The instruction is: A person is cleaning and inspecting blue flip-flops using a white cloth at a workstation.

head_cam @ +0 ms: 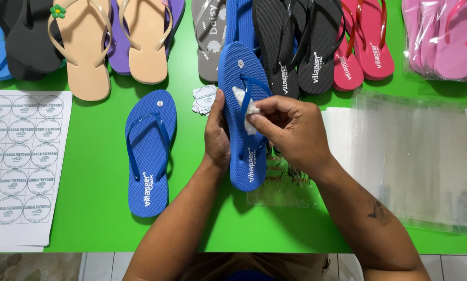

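Over green table (192, 78), left hand (216, 136) steadies blue sandal (242, 83); right hand (290, 130) pinches white tag (250, 112).

Bright, even overhead light; colours saturated, nothing blown out. Soft short shadows under the forearms and beside the blue sandal (148, 152) on the green table (98, 218). Mild glare on the clear bags (415, 156). Focus sharp centre-frame, slight softening and wide-angle stretch at the edges.

bare forearms, no sleeves, dark tattoo (380, 212) on right forearm (368, 218)
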